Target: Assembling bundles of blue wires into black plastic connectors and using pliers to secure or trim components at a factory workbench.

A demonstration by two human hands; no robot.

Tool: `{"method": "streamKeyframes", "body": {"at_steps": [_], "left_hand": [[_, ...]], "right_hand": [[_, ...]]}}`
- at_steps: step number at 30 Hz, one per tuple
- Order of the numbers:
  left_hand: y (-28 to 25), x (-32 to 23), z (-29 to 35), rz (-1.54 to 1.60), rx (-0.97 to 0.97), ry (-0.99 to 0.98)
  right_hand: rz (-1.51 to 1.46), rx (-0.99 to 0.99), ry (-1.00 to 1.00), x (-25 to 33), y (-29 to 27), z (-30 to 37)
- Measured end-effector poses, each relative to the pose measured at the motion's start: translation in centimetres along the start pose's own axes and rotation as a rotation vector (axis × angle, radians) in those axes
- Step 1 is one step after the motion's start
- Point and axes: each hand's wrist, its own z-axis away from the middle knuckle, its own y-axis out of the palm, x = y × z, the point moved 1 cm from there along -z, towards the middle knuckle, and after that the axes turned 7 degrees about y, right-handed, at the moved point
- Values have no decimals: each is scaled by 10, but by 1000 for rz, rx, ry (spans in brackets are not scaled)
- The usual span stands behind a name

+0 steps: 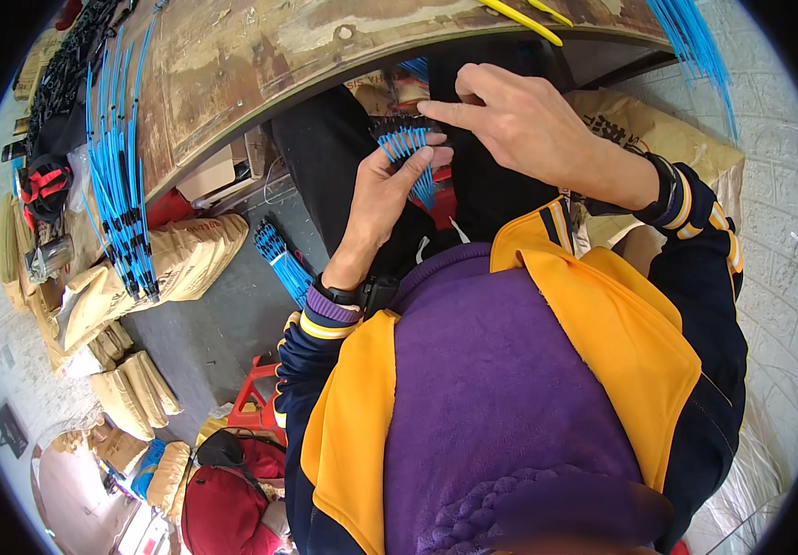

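Observation:
Low over my lap, my left hand (382, 192) is closed round a fanned bunch of thin blue cables (408, 141) with black ends. Its thumb lies across the front of the bunch, and the black ends point up, away from me. My right hand (519, 116) hovers just above and to the right. Its index finger reaches out over the black ends, while another finger is bent above it. I see nothing held in the right hand. Whether its index fingertip touches the ends I cannot tell; its thumb is hidden.
A worn wooden table (260, 65) edges the far side. More blue cables (122, 176) hang over its left end, others (695, 46) at its right. Yellow-handled pliers (521, 18) lie on top. A tied cable bundle (281, 259) and a red stool (256, 393) stand left, near paper sacks (205, 254).

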Motion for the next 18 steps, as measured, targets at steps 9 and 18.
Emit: {"method": "streamKeyframes", "body": {"at_steps": [9,18], "left_hand": [[-7,4,-1,7,8,26],[-4,5,-3,-18,11,0]], "right_hand": [[-46,-74,-20,0,11,3],[-61,-76,28,-1,11,7]]}}
